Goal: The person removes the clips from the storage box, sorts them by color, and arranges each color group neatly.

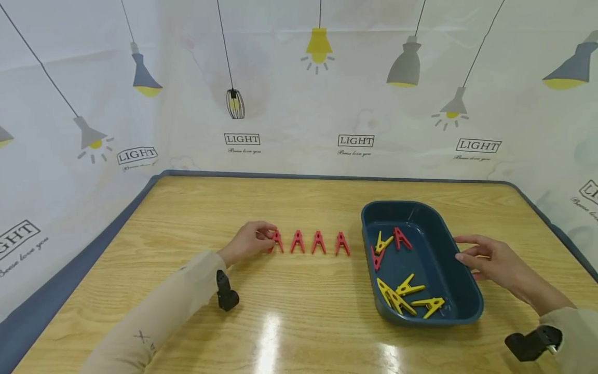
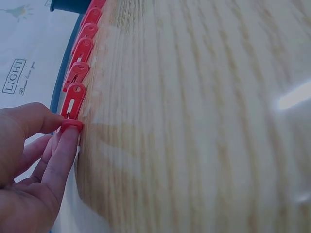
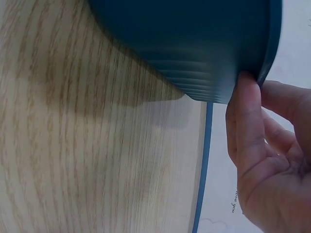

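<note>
Your left hand [image 1: 246, 242] pinches leftmost red clip [image 1: 277, 241], lining it into row on surface [image 1: 299, 322]. Your right hand [image 1: 490, 259], fingers relaxed, touches blue tray [image 1: 467, 304] wall, likely steadying it.

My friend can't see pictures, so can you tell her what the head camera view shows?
A person's left hand pinches the leftmost red plastic clothespin in a row of four on a wooden table. Their right hand touches the rim of a dark blue plastic tray holding red and yellow clothespins.
</note>
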A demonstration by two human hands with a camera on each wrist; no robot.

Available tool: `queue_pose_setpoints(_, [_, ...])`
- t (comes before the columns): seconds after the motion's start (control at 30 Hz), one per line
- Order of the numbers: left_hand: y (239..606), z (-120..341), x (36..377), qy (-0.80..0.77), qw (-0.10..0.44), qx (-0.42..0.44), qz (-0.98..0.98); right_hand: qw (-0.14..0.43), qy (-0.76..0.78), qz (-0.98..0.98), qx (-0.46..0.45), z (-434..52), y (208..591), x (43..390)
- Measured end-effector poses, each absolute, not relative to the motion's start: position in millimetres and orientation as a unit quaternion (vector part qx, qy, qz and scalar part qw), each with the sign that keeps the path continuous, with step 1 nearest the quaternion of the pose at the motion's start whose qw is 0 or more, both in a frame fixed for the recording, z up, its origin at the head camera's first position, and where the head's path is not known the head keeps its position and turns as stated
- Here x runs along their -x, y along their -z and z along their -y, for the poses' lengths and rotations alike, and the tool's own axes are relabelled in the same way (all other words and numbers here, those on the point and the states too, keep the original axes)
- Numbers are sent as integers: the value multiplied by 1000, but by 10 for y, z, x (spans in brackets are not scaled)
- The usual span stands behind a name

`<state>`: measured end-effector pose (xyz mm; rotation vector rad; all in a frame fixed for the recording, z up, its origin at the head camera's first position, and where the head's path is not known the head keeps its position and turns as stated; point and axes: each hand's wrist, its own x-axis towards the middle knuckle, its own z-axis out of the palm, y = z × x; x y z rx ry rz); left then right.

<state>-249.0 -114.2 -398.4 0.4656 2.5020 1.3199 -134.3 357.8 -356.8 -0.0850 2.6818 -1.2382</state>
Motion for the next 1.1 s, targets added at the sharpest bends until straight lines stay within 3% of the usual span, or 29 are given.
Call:
queue_pose_setpoints(0.57, [3809, 1139, 2518, -450, 124, -180, -866, 93, 414, -905, 30, -3578, 3569, 1346])
queue_pose_setpoints(0.87, [3618, 770, 2525, -437, 122, -218, -864, 97, 416, -904, 29, -3587, 3577, 1347])
queue_pose_setpoints(1.1, [3408, 387, 2411, -408, 127, -303, -852, 97, 419, -902, 28, -3582, 3562, 1348])
